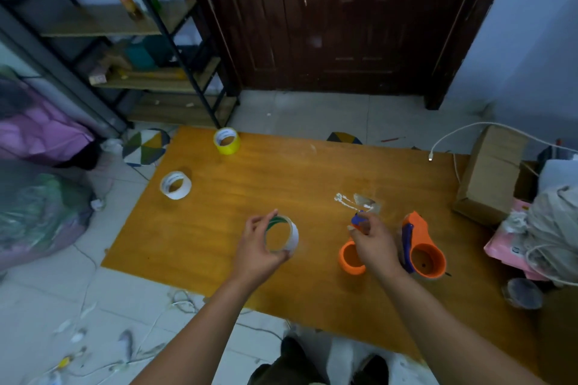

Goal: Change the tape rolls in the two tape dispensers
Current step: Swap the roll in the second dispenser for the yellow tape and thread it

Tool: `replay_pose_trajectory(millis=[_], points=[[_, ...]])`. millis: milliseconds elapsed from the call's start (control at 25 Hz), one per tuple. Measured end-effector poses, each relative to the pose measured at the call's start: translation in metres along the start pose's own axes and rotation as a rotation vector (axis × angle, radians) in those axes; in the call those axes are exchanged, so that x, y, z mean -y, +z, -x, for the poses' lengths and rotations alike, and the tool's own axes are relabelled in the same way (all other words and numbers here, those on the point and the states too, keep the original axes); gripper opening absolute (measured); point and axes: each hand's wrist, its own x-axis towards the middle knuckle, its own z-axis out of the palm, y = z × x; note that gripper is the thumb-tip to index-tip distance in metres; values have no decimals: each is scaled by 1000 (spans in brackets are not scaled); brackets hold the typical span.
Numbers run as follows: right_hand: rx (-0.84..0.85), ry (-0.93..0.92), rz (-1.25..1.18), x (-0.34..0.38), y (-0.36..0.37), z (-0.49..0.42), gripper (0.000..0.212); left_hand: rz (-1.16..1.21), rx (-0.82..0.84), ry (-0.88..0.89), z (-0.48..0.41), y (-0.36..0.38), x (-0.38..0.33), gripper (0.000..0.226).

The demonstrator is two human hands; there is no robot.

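Hands first: your left hand (256, 247) pinches a nearly empty tape ring (282, 234) above the near part of the wooden board (281, 172). Your right hand (372, 241) grips the first orange dispenser (352, 258) by its blue-tipped top. The second dispenser (422, 248) stands just right of it. A white roll (175, 185) and a yellow roll (227, 141) sit far left.

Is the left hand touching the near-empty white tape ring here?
Touching. The head view shows the left hand gripping the near-empty white tape ring, with fingertips on its upper rim and the thumb on its lower edge, holding it above the orange wooden board.
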Motion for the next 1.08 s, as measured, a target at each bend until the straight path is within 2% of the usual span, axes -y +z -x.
replay_pose_trajectory(millis=[80, 280, 520, 760, 1080], points=[[84, -21, -32, 25, 5, 1, 37, -121, -38, -16, -12, -28, 10, 101], [171, -65, -7, 79, 44, -6, 28, -212, -86, -65, -55, -90, 54, 103], [169, 3, 9, 143, 151, -27, 24, -260, -2, -85, -146, -148, 131, 104], [197, 83, -52, 173, 235, -39, 14, -281, 132, -55, -199, -166, 174, 107], [177, 145, -83, 179, 273, -59, 11, -282, 156, -87, -223, -155, 195, 105]])
